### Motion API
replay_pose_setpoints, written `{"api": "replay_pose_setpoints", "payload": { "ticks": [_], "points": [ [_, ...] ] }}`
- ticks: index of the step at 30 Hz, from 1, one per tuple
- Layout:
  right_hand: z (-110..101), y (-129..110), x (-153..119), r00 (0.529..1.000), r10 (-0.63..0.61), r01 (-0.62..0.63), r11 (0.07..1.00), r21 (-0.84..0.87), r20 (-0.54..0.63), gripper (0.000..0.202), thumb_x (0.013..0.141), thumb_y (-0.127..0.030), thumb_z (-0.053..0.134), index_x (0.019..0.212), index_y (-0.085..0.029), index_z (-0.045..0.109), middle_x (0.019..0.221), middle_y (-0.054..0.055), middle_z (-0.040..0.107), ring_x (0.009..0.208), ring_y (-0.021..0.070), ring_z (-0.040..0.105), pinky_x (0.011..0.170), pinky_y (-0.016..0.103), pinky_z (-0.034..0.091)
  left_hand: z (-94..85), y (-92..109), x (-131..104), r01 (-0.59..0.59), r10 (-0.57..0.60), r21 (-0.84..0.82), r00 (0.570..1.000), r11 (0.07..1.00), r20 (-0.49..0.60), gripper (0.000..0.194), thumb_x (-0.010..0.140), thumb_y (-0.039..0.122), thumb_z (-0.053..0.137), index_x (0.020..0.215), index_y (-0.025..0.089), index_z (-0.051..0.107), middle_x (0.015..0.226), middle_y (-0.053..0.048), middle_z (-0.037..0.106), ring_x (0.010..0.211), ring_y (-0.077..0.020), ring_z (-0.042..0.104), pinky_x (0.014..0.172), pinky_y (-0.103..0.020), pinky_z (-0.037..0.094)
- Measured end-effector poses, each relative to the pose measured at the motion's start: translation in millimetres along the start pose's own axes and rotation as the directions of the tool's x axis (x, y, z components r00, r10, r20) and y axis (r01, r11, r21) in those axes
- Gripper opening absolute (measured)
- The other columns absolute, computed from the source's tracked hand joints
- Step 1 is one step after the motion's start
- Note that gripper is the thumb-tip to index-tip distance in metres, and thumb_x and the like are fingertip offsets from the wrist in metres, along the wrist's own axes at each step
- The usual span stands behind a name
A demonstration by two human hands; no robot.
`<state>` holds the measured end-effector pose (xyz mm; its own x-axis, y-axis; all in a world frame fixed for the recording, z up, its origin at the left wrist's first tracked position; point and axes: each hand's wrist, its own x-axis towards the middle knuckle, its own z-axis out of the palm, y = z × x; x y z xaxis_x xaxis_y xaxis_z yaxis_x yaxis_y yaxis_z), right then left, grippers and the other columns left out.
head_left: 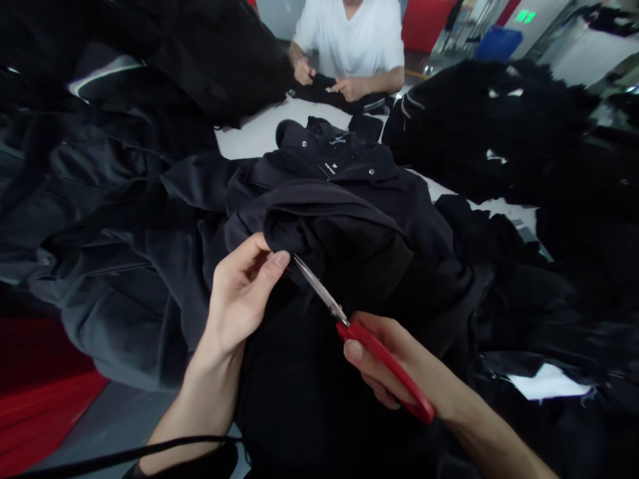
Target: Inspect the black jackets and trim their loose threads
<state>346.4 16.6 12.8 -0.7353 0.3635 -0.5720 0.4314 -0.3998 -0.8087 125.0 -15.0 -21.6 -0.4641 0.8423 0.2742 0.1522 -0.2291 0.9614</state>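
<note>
A dark jacket (424, 206) lies spread before me, its collar with two snap buttons and white label print facing the far side. My left hand (244, 286) pinches the edge of its fabric between thumb and fingers. In my right hand (384, 352) are red-handled scissors (319, 287), gripped by the handles. Their blades look closed or nearly so, and the tips reach the fabric just right of my left thumb. Whether a thread lies at the tips is too small to tell.
Across the white table (244, 138) a person in a white shirt (352, 40) handles dark cloth. Piles of black garments (479, 126) rise at right and left. A white scrap (549, 382) lies at the lower right. Red cloth (40, 386) hangs at the lower left.
</note>
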Motion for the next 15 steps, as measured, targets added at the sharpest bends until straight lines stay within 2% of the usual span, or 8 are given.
{"api": "replay_pose_setpoints", "payload": {
  "ticks": [5,11,15],
  "points": [
    [3.3,0.1,-0.3,0.997,-0.007,0.004,0.999,-0.043,-0.074,0.047,0.082,-0.063,0.062,0.085,-0.018,0.049,0.060,-0.008,0.041,0.044,0.0027,0.035,0.039,0.016,0.025,-0.8,2.3,-0.5,0.000,0.000,0.020,1.000,1.000,-0.001,0.012,0.086,0.031,0.067,0.089,0.020,0.070,0.071,0.000,0.053,0.066,-0.0127,0.050,0.068,-0.026,0.044],
    [9.7,8.2,4.8,0.987,-0.040,0.033,0.998,-0.046,-0.158,0.047,0.079,-0.061,0.067,0.082,-0.018,0.049,0.058,-0.008,0.040,0.046,0.0033,0.034,0.042,0.017,0.026,0.5,4.4,-2.0,0.034,-0.034,-0.014,0.999,0.999,0.019,0.010,0.087,0.030,0.066,0.084,0.020,0.067,0.070,0.001,0.051,0.062,-0.0117,0.046,0.068,-0.026,0.044],
    [11.2,10.9,6.3,0.974,-0.057,0.032,0.993,-0.116,-0.219,0.045,0.078,-0.058,0.070,0.080,-0.018,0.050,0.059,-0.007,0.042,0.049,0.0039,0.035,0.043,0.017,0.026,0.4,3.5,-2.6,0.039,-0.039,-0.022,0.999,0.999,0.031,0.010,0.087,0.030,0.066,0.084,0.020,0.066,0.070,0.001,0.051,0.062,-0.0115,0.045,0.069,-0.026,0.043]
  ]
}}
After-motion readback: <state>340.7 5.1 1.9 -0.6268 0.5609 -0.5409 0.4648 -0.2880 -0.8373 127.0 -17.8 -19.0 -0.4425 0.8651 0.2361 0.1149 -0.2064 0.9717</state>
